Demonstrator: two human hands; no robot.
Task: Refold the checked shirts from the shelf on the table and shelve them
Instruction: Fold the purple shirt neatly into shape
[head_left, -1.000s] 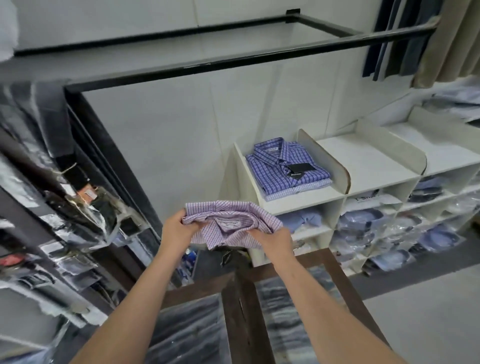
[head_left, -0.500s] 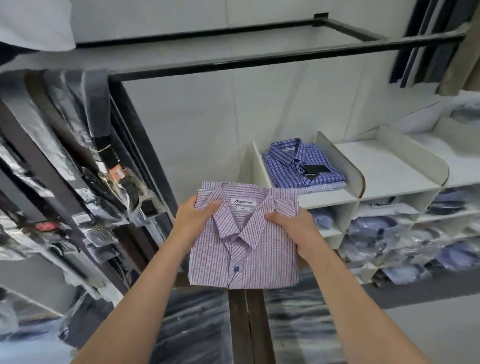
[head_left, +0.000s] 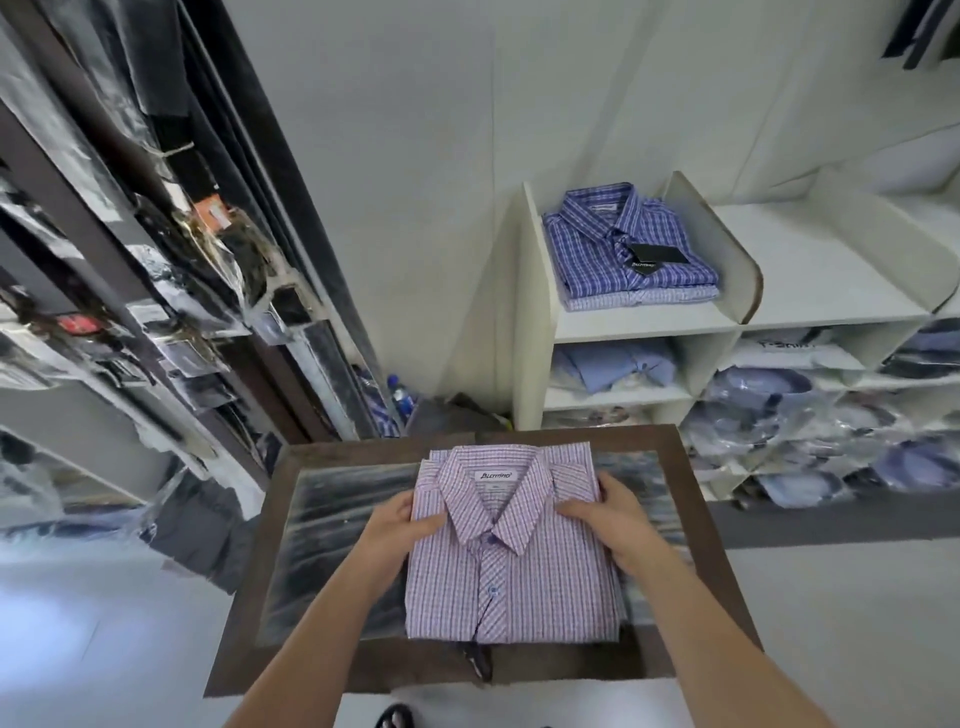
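A folded pink-and-purple checked shirt (head_left: 511, 566) lies collar-up on the dark-framed table (head_left: 691, 519). My left hand (head_left: 397, 530) grips its left shoulder edge, thumb on top beside the collar. My right hand (head_left: 605, 512) grips the right shoulder edge the same way. A folded blue checked shirt (head_left: 623, 241) with a black tag lies on a paler checked shirt (head_left: 639, 299) in the left bay of the white shelf (head_left: 644, 325).
The shelf bay (head_left: 810, 270) to the right of the blue shirts is bare. Lower cubbies hold bagged blue shirts (head_left: 779, 415). A rack of bagged dark garments (head_left: 156, 260) hangs along the left. A dark tag (head_left: 480, 662) sticks out under the shirt's hem.
Both hands brought the pink shirt down from mid-air, turned it collar-up and laid it flat on the table. The view tipped downward.
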